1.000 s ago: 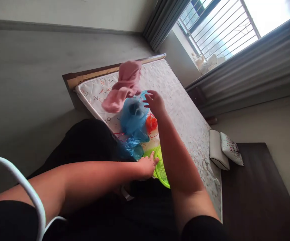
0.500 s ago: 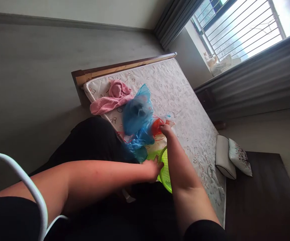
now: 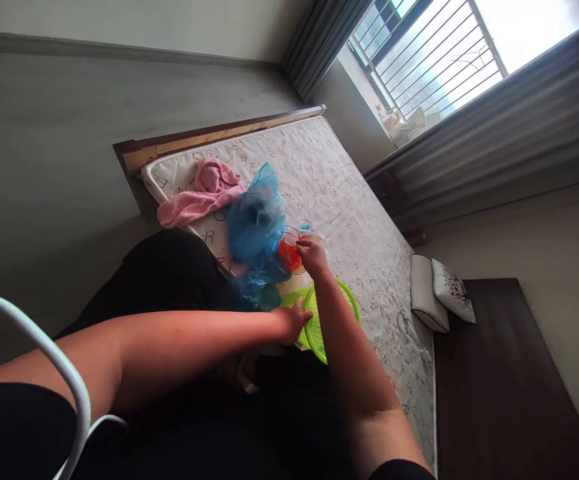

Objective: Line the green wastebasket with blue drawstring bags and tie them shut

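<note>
Right hand (image 3: 313, 258) apparently on orange bag (image 3: 288, 254), left hand (image 3: 291, 325) against green basket (image 3: 315, 331)

The basket (image 3: 315, 330) is lime green with mesh walls, tipped so its round mouth faces the right arm; the left hand (image 3: 292, 325) grips it beside the rim. The orange bag (image 3: 287, 254), thin and crumpled, lies on the mattress (image 3: 359, 230) against a blue bag (image 3: 257, 223), the right hand (image 3: 313, 257) at its edge.
</note>
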Demonstrator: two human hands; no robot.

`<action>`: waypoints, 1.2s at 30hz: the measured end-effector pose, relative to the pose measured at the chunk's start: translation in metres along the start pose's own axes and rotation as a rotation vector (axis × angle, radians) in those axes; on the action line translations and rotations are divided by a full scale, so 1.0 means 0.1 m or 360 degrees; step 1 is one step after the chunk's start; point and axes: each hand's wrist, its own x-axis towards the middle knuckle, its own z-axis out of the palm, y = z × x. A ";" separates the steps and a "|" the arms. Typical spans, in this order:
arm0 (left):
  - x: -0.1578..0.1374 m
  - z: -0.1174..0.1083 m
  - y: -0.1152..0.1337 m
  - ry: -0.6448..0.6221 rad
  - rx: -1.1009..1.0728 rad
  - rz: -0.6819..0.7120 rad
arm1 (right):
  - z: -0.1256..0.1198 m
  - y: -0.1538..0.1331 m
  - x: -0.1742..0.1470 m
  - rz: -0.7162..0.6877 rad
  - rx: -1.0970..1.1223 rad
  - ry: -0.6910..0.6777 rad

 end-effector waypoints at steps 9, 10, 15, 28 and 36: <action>-0.05 -0.25 -0.06 0.0057 -0.0074 0.0104 | -0.65 -0.36 -0.83 -0.0148 0.1291 0.0289; -0.05 -0.29 -0.05 0.0135 -0.0147 0.0098 | -0.74 -0.39 -0.91 -0.0168 0.1318 0.0310; -0.24 -0.53 0.09 0.0594 -0.0522 0.0235 | -1.03 -0.46 -1.31 -0.0332 0.1455 0.0527; -0.52 -1.01 0.11 0.0759 -0.2049 0.0010 | -0.37 -0.35 -2.29 -0.0454 0.0937 0.0161; -0.63 -1.23 -0.04 0.0794 -0.1823 -0.0200 | -0.03 -0.22 -2.51 -0.0498 0.0779 -0.0152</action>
